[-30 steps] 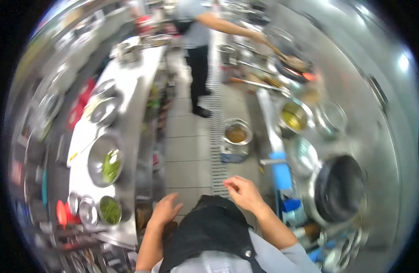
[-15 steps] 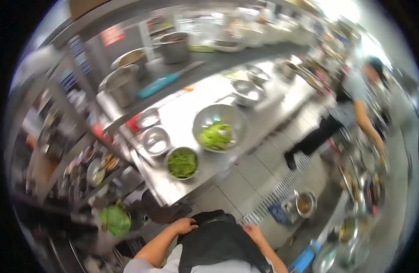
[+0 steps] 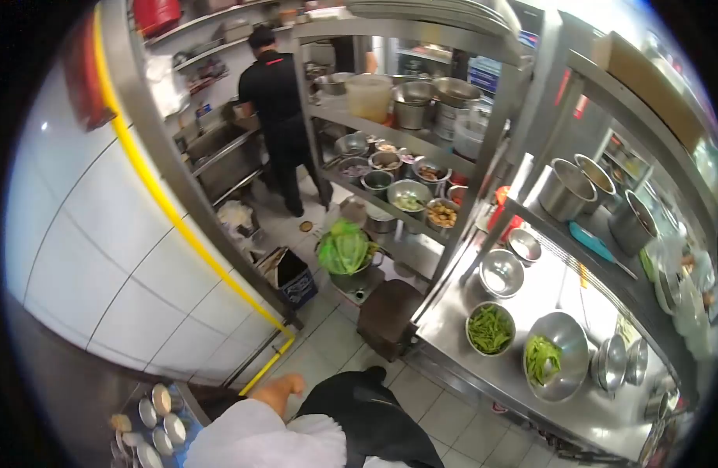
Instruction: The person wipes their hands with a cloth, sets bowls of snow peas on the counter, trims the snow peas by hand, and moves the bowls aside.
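My left hand (image 3: 294, 383) hangs low beside my black apron (image 3: 366, 413), past the end of a white sleeve. It touches nothing that I can see, and its fingers are too small and turned away to read. My right hand is out of view. Beyond my left hand, leafy greens (image 3: 343, 246) under green plastic fill a pot on the floor. A brown stool-like block (image 3: 390, 316) stands just ahead of my apron. To the right, a steel bowl of cut green vegetables (image 3: 490, 329) sits by a larger bowl (image 3: 569, 343) holding paler greens.
A yellow pipe (image 3: 168, 207) runs down the tiled wall on the left. A person in black (image 3: 277, 109) stands by a sink (image 3: 218, 160). Steel shelving (image 3: 390, 129) carries several food containers. A dark crate (image 3: 296, 285) stands on the floor; tins (image 3: 162, 399) lie at bottom left.
My view has swung left, bringing in the tiled wall, the shelving and the person in black. The steel counter has shifted right, and my right hand has left the view.
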`<state>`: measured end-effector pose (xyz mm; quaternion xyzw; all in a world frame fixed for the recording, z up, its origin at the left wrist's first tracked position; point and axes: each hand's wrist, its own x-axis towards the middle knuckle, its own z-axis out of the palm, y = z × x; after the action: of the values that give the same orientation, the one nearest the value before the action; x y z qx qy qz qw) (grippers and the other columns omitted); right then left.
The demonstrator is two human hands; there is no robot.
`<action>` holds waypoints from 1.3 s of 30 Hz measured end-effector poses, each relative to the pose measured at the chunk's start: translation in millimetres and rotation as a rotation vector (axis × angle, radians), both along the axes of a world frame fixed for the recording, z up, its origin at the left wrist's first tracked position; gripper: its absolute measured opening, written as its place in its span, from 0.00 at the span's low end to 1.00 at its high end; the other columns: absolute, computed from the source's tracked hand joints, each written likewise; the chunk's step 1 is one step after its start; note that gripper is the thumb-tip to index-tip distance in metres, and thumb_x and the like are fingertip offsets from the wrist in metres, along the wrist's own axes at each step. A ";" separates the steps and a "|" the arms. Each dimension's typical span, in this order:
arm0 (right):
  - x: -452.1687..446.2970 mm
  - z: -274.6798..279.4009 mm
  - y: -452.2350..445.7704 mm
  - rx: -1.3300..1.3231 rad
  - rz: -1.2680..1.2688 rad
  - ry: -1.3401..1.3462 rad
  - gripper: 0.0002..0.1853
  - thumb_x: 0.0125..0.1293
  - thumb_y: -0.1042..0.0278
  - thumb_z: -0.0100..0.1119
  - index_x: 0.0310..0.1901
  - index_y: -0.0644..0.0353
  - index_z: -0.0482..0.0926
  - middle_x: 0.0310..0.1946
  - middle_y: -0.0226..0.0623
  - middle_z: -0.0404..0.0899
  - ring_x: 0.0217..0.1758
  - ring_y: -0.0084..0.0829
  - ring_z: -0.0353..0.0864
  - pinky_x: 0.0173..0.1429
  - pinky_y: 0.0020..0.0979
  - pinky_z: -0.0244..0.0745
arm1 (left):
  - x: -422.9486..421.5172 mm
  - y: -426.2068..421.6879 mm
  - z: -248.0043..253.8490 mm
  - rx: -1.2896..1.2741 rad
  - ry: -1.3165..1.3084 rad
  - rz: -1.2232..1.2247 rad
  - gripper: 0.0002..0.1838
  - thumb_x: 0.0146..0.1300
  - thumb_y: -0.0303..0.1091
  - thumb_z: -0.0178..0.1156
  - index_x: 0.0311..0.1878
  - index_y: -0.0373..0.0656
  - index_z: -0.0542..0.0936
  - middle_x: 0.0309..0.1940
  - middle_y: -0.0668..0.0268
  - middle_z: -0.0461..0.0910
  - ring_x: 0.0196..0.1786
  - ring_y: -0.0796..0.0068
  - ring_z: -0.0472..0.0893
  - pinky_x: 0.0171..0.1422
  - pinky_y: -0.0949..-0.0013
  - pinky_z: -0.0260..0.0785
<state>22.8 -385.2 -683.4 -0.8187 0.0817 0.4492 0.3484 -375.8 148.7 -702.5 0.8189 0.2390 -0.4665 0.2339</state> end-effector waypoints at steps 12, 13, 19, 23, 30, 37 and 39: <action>61.2 36.6 152.3 0.375 -0.018 -0.207 0.14 0.71 0.73 0.58 0.56 0.63 0.78 0.38 0.44 0.86 0.32 0.36 0.86 0.33 0.36 0.84 | 19.9 -28.5 17.1 0.026 -0.170 0.382 0.22 0.67 0.42 0.52 0.52 0.40 0.89 0.56 0.46 0.86 0.61 0.45 0.84 0.66 0.47 0.76; 39.7 33.3 167.9 0.413 -0.009 -0.178 0.14 0.71 0.74 0.58 0.56 0.63 0.79 0.38 0.44 0.86 0.33 0.35 0.86 0.34 0.36 0.84 | 35.1 -23.3 27.1 0.012 -0.164 0.380 0.24 0.67 0.41 0.50 0.54 0.40 0.89 0.59 0.47 0.85 0.63 0.47 0.84 0.68 0.48 0.75; -72.5 9.5 202.3 0.050 0.724 -0.331 0.10 0.70 0.70 0.62 0.49 0.60 0.87 0.38 0.44 0.89 0.36 0.37 0.88 0.41 0.40 0.83 | 65.7 29.9 27.0 -0.087 -0.557 0.445 0.22 0.70 0.47 0.54 0.54 0.43 0.88 0.54 0.47 0.86 0.59 0.44 0.84 0.64 0.45 0.75; -90.2 8.3 235.8 -0.042 0.732 -0.210 0.09 0.71 0.66 0.61 0.44 0.61 0.86 0.34 0.42 0.88 0.33 0.36 0.87 0.39 0.40 0.82 | 18.2 72.9 52.3 -0.050 -0.513 0.483 0.21 0.68 0.45 0.56 0.50 0.40 0.89 0.53 0.48 0.87 0.57 0.43 0.85 0.63 0.45 0.76; -75.2 -14.6 217.7 -0.020 0.562 -0.155 0.14 0.72 0.58 0.59 0.36 0.61 0.85 0.27 0.40 0.85 0.28 0.35 0.84 0.37 0.39 0.79 | -125.4 129.5 -31.6 0.109 -0.073 0.129 0.19 0.65 0.43 0.58 0.47 0.43 0.91 0.52 0.48 0.88 0.56 0.48 0.87 0.61 0.46 0.79; -29.3 74.8 295.9 0.113 0.526 -0.496 0.17 0.69 0.56 0.67 0.52 0.60 0.86 0.40 0.44 0.90 0.43 0.36 0.88 0.52 0.38 0.82 | -95.1 151.1 -2.9 0.169 -0.507 -0.071 0.14 0.61 0.37 0.66 0.46 0.43 0.90 0.46 0.52 0.89 0.51 0.51 0.88 0.57 0.51 0.80; -14.0 159.1 320.9 0.205 0.342 -0.557 0.16 0.69 0.58 0.68 0.50 0.61 0.86 0.39 0.42 0.90 0.41 0.33 0.88 0.49 0.36 0.82 | -73.7 137.8 21.7 0.096 -0.569 0.258 0.13 0.62 0.36 0.68 0.46 0.42 0.90 0.42 0.53 0.90 0.47 0.54 0.88 0.55 0.52 0.79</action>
<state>8.8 -64.3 -524.3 -0.8726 -0.2005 0.2660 0.3573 -449.5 286.5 -680.8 0.8895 0.2876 -0.1735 0.3097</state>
